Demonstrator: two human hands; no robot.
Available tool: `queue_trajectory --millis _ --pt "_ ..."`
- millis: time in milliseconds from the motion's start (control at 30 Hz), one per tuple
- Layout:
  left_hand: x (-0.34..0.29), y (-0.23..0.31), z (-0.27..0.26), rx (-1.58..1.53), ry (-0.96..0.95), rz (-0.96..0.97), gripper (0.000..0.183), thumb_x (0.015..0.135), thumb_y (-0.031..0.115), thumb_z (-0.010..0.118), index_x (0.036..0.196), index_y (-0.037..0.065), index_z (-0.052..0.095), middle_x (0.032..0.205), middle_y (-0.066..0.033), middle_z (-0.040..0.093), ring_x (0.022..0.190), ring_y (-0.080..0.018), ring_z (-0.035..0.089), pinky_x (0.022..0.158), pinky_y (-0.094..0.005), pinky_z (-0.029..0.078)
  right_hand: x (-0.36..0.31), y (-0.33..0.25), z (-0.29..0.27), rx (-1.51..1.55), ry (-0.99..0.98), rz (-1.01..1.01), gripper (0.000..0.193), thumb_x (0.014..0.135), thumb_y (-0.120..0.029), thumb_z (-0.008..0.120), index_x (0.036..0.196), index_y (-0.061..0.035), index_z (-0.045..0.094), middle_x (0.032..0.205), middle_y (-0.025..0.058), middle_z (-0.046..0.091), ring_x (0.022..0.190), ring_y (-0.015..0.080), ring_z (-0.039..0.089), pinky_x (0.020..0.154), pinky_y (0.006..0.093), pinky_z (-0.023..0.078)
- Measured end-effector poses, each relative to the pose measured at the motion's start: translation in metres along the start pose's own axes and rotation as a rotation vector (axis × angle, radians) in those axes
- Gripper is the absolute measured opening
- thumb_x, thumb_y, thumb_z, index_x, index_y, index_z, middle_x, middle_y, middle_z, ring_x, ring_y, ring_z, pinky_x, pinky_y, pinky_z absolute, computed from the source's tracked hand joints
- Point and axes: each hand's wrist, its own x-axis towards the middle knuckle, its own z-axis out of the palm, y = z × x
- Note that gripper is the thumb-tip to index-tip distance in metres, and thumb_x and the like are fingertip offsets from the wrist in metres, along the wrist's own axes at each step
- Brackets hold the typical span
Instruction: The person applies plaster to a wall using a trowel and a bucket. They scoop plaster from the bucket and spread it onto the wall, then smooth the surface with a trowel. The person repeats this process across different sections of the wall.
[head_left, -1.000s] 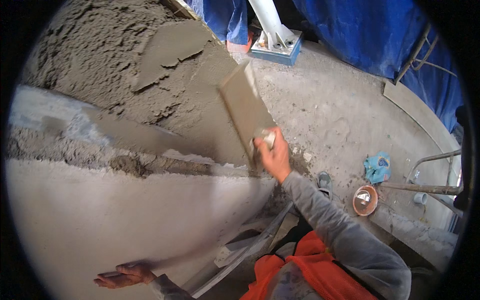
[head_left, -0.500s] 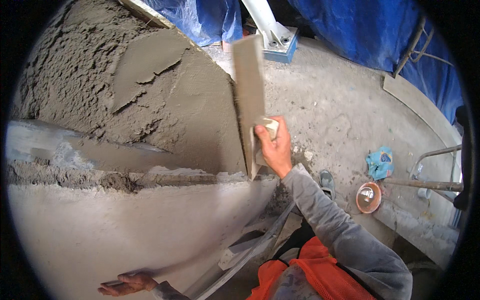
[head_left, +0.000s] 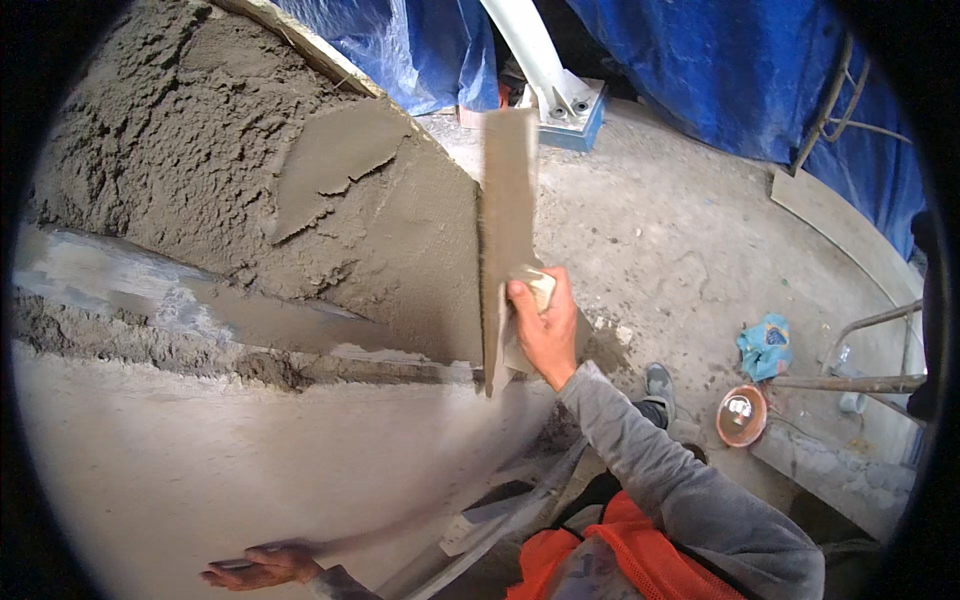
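My right hand (head_left: 546, 325) is closed round the pale handle of a long plastering float (head_left: 508, 195). The float's flat blade is smeared with mortar and stands upright at the right-hand edge of the wet mortar (head_left: 390, 235). To its left the mortar is smooth beside the blade, then rough and lumpy farther off, with a torn, cracked patch between. My left hand (head_left: 260, 567) is at the lower left over the pale wall face (head_left: 220, 450), its fingers stretched out and nothing visible in them.
An orange bucket (head_left: 741, 416) and a crumpled light-blue bag (head_left: 765, 347) stand on the concrete floor at right, near metal bars (head_left: 850, 383). A white post (head_left: 540, 65) on a blue base stands at the back, before blue tarpaulins (head_left: 690, 70). A wooden edge board (head_left: 300, 45) borders the mortar.
My right hand and the float have come lower in the view, along the mortar edge. The whole scene has shifted slightly with the head. My left hand stays about where it was.
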Motion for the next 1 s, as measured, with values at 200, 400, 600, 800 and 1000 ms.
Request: queue_trajectory --millis 200,400,600,800,1000 --pt "0.002 0.006 -0.003 0.065 -0.022 0.030 0.067 0.112 0.048 0.046 0.157 -0.002 0.044 0.168 -0.0250 0.033 0.160 -0.0402 0.024 0.129 -0.0578 0.018 -0.076 -0.001 0.029 -0.159 -0.138 -0.351 0.037 0.097 -0.028 0.080 0.108 -0.0020 0.057 0.087 0.0171 0.075 0.080 0.0241 0.076 0.066 0.0377 0.058" --pt "0.002 0.009 -0.005 0.132 -0.017 0.043 0.068 0.112 0.051 0.045 0.159 0.002 0.043 0.168 -0.0235 0.035 0.159 -0.0413 0.026 0.127 -0.0585 0.022 -0.021 0.011 0.015 -0.040 0.093 0.005 0.035 0.097 -0.023 0.079 0.110 0.0004 0.057 0.087 0.0193 0.075 0.081 0.0225 0.076 0.068 0.0369 0.058" --pt "0.004 0.005 0.002 -0.001 0.059 0.077 0.063 0.109 0.047 0.053 0.153 0.004 0.049 0.165 -0.0228 0.036 0.154 -0.0412 0.031 0.126 -0.0599 0.021 -0.052 -0.015 0.026 -0.106 -0.105 -0.305 0.035 0.097 -0.024 0.079 0.106 0.0002 0.055 0.084 0.0176 0.075 0.075 0.0251 0.077 0.063 0.0382 0.059" --pt "0.005 0.002 0.004 0.018 0.045 0.047 0.066 0.108 0.050 0.052 0.153 0.002 0.049 0.165 -0.0249 0.037 0.154 -0.0435 0.031 0.125 -0.0618 0.021 -0.010 -0.031 0.015 -0.049 -0.048 -0.151 0.033 0.098 -0.022 0.078 0.109 0.0002 0.055 0.084 0.0183 0.075 0.074 0.0271 0.078 0.062 0.0377 0.060" --pt "0.004 0.010 0.003 0.051 0.030 -0.025 0.069 0.108 0.053 0.051 0.153 -0.001 0.049 0.164 -0.0271 0.037 0.153 -0.0458 0.032 0.124 -0.0638 0.022 -0.032 -0.051 0.033 -0.132 -0.153 -0.430 0.033 0.099 -0.023 0.077 0.108 -0.0001 0.055 0.084 0.0177 0.075 0.072 0.0255 0.076 0.060 0.0375 0.059"
